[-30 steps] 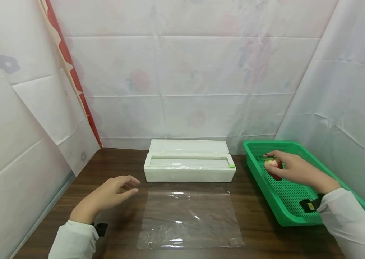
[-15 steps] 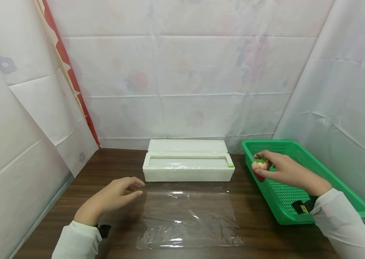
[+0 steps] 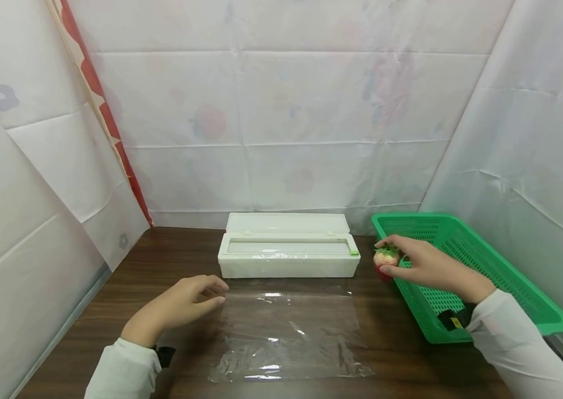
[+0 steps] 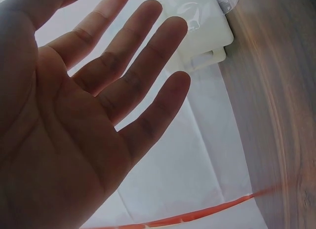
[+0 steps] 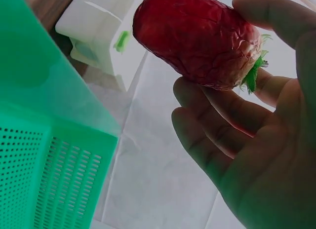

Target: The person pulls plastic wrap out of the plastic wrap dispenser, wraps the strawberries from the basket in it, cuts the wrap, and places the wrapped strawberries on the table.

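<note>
A red strawberry (image 5: 192,39) with a pale top and green leaves is pinched between thumb and fingertips of my right hand (image 3: 433,267). In the head view that strawberry (image 3: 385,261) hangs at the left rim of the green basket (image 3: 503,269). My left hand (image 3: 182,305) hovers with relaxed fingers beside the left edge of a clear plastic film sheet (image 3: 291,338). Its palm (image 4: 59,135) holds nothing in the left wrist view. The sheet lies flat and slightly wrinkled on the table, in front of a white cling film box (image 3: 288,267).
Behind the box its lid (image 3: 287,223) stands raised, and a small green slider (image 3: 354,253) sits at its right end. The dark wooden table (image 3: 177,249) meets white patterned sheeting (image 3: 291,111) at the back and both sides.
My right hand has carried the strawberry leftward, from over the basket's inside to its left rim. The left hand has drifted slightly right, towards the film.
</note>
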{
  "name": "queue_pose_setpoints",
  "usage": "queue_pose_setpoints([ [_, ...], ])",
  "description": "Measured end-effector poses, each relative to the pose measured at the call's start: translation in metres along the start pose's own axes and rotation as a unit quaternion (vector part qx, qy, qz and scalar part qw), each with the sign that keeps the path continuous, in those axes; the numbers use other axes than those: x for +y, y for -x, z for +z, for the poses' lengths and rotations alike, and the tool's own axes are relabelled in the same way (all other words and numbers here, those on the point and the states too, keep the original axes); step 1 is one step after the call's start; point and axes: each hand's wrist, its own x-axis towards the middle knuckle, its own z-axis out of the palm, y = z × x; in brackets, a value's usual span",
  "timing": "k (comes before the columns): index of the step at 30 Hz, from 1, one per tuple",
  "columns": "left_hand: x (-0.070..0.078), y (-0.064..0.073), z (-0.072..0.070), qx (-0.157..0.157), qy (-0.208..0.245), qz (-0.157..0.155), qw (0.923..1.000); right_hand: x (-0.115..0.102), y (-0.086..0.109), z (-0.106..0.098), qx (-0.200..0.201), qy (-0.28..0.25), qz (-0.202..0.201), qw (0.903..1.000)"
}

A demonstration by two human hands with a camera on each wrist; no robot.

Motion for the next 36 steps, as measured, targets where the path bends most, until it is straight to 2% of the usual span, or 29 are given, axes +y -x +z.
queue_pose_setpoints([
  [15, 0.002, -0.004, 0.007, -0.013, -0.003, 0.003, 0.9999, -0.015, -0.005, 0.015, -0.018, -0.043, -0.022, 0.9987],
  [25, 0.002, -0.007, 0.014, -0.013, -0.004, 0.019, 0.9997, -0.020, -0.009, 0.026, -0.008, -0.050, -0.060, 0.9969],
  [36, 0.008, -0.013, 0.023, -0.007, -0.007, 0.052, 0.9986, -0.027, -0.010, 0.040, -0.020, -0.065, -0.069, 0.9952],
])
